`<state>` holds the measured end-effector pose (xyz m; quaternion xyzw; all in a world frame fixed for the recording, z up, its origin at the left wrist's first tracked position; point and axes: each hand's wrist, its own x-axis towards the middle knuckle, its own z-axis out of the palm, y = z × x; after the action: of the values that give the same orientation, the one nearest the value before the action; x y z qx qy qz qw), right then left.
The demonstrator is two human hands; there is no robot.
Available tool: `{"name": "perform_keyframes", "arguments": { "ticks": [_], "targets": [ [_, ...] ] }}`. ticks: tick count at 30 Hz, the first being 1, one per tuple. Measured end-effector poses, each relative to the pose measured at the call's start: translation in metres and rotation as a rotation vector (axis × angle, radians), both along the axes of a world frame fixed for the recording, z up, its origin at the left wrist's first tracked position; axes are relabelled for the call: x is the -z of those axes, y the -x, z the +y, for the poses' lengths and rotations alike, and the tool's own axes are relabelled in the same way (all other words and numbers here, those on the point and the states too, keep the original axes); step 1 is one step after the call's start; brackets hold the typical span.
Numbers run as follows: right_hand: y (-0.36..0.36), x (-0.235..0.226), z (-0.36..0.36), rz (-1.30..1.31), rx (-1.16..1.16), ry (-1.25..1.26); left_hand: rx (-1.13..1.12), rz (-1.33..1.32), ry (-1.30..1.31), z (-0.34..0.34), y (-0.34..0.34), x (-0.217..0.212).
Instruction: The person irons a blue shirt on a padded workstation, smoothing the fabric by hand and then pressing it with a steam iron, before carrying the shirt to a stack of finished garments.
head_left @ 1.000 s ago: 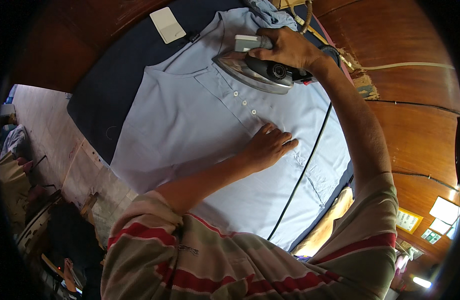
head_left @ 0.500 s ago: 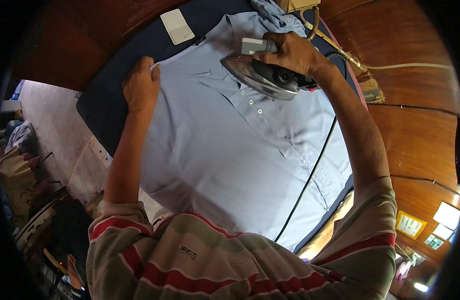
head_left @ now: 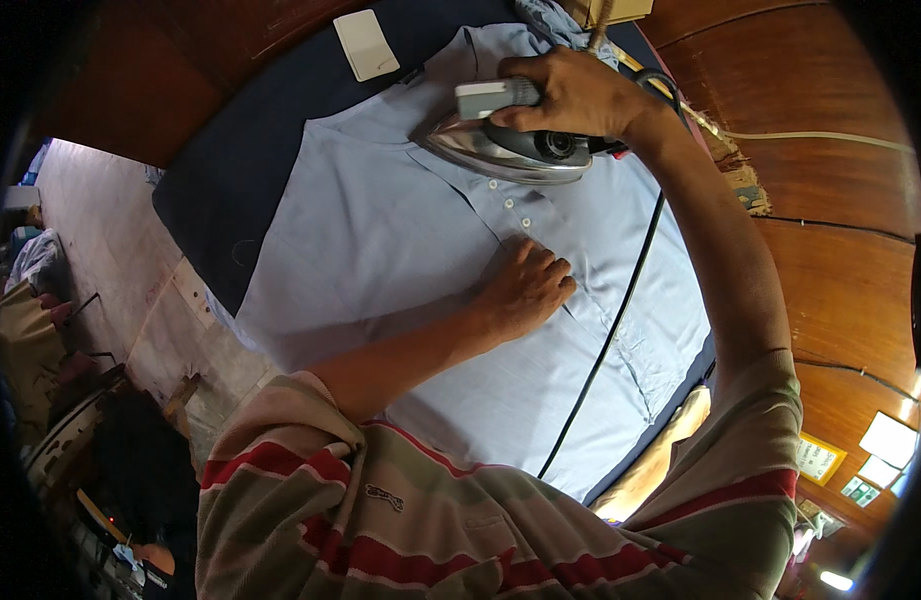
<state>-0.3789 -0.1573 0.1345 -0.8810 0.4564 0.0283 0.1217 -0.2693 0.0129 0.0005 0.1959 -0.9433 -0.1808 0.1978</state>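
A light blue shirt [head_left: 381, 230] lies spread over a dark blue padded board [head_left: 221, 210], its buttoned front strip facing up. My right hand [head_left: 586, 95] is closed round the handle of an electric iron [head_left: 501, 155]. The iron rests on the shirt's upper part, above the white buttons, its tip toward the left. Below the buttons, my left hand [head_left: 529, 290] has its fingers curled in and closed on the shirt's cloth by the front strip. The left fingertips are partly hidden.
A white card [head_left: 367, 46] lies on the board's far edge. The black cord [head_left: 606, 350] runs across the shirt's right side. Bunched blue cloth [head_left: 553, 22] and a box [head_left: 621, 10] are at the far right, beside a wooden wall [head_left: 841, 290].
My left hand has left the shirt's upper left edge and come right and nearer, to the front strip. The iron has slid slightly left in my right hand.
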Motion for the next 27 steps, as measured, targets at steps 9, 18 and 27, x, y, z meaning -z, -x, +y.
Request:
{"name": "perform_keyframes", "arguments": {
  "ticks": [9, 18, 27],
  "targets": [
    [-0.021, 0.002, -0.007, 0.037, -0.058, -0.016, -0.017, 0.127, -0.151, 0.013, 0.017, 0.007],
    [-0.04, 0.003, -0.008, -0.012, -0.115, -0.027, -0.067, 0.244, -0.07, 0.021, 0.02, 0.014],
    [-0.045, 0.003, -0.003, 0.036, -0.121, -0.05, -0.07, 0.219, -0.089, 0.024, 0.018, 0.015]
  ]
}}
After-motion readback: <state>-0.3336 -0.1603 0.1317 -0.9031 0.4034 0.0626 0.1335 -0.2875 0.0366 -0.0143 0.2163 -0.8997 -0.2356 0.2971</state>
